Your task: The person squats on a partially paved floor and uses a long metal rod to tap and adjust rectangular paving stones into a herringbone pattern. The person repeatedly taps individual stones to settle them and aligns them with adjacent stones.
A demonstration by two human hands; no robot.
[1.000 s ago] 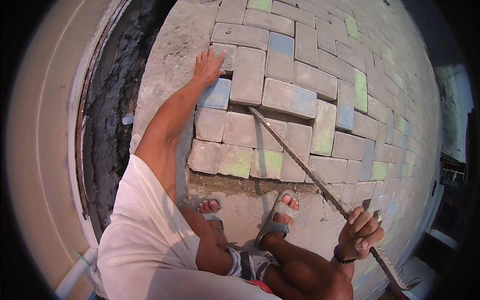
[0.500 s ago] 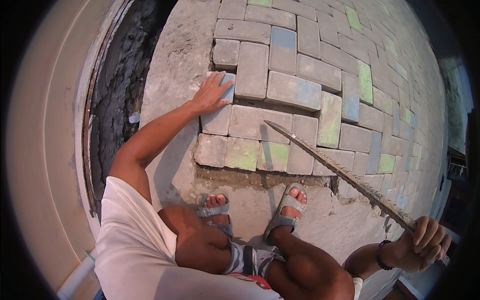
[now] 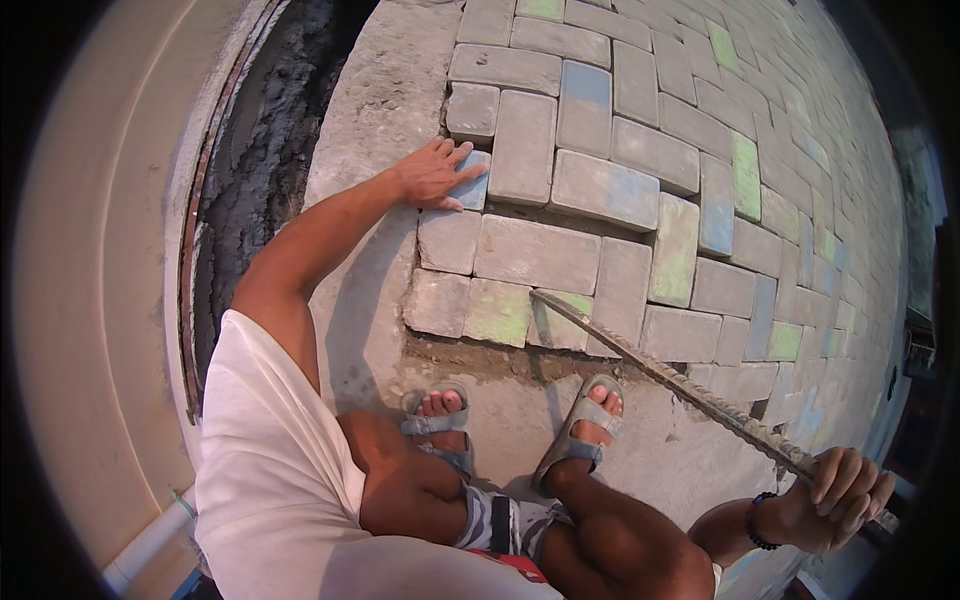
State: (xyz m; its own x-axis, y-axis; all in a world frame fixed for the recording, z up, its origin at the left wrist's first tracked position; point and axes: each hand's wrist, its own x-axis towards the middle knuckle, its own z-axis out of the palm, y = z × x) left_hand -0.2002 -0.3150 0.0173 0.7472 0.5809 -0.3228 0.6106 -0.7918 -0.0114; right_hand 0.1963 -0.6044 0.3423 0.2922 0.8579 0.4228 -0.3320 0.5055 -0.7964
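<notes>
Left hand (image 3: 435, 175), fingers spread, rests on blue-painted paver (image 3: 474, 190) | Right hand (image 3: 838, 500) clasps ridged metal rod (image 3: 680, 383) slanting over paving (image 3: 635, 80)

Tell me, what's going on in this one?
A person's left grip lies open, fingers spread on a blue paver at the paving's left edge. The right grip is closed around a ribbed metal bar. The bar's tip is at the green-marked pavers; whether it touches them is unclear. Beyond it, a dark gap runs between pavers.
</notes>
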